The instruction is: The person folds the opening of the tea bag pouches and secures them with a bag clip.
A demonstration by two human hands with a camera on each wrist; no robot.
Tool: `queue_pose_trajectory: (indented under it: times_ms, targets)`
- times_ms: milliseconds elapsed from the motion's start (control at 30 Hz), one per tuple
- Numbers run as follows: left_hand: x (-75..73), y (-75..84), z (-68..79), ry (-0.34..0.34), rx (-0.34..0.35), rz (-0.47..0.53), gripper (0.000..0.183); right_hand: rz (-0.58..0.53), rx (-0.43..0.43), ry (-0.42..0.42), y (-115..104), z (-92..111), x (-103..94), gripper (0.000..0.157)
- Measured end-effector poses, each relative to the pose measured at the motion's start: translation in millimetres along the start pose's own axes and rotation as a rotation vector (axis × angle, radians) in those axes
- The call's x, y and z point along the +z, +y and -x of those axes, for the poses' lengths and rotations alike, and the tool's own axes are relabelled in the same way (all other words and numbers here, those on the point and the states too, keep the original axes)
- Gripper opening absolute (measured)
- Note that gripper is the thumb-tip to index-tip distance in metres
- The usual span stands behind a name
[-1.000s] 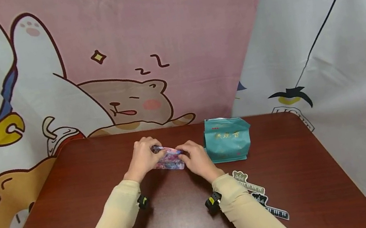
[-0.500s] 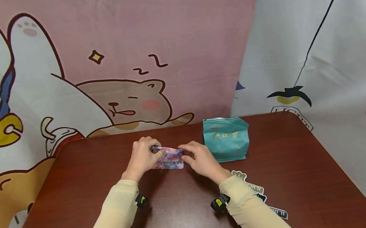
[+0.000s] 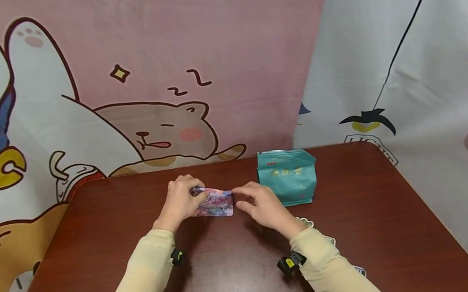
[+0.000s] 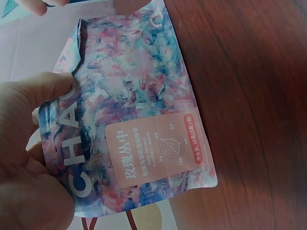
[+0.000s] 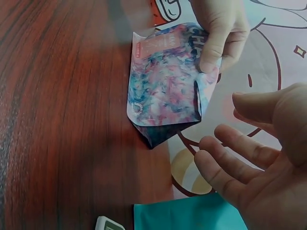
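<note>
A pink, blue and purple marbled tea bag pouch [image 3: 217,203] sits on the table toward the back. My left hand [image 3: 181,200] grips its top edge, with the thumb over the front beside the large white lettering, as the left wrist view shows on the pouch [image 4: 129,91]. A pink label marks its lower front, and the top corner is bent. My right hand [image 3: 266,206] is just off the pouch's right end. In the right wrist view the right hand's [image 5: 259,167] fingers are spread and hold nothing.
A teal bag [image 3: 288,178] with gold characters stands just behind the right hand. White-edged flat cutouts [image 3: 359,270] lie on the brown table [image 3: 238,279], mostly hidden under the right forearm. A printed cartoon cloth [image 3: 223,54] hangs behind the table.
My right hand has let go of the pouch's right end and drawn back to the right, its forearm now covering more of the cutouts. The left hand keeps its grip.
</note>
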State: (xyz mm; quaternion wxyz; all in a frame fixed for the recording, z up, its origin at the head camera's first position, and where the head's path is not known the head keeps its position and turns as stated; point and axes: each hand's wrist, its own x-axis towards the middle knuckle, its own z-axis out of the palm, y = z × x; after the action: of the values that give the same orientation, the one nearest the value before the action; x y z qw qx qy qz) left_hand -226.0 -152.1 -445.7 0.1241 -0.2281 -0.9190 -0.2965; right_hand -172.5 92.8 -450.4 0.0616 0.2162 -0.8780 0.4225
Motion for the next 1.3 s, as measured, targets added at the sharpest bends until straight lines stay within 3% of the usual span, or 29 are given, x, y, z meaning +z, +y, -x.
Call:
queue_pose_trajectory:
  times_ms: [567, 1300]
  targets:
    - [3.1, -3.5, 2.2, 0.007, 0.002, 0.013, 0.013, 0.049, 0.070, -0.047, 8.3, 21.4, -21.4, 0.030]
    - [1.5, -2.0, 0.5, -0.008, 0.004, 0.011, 0.016, 0.092, -0.016, -0.074, 31.2, 52.0, -45.9, 0.029]
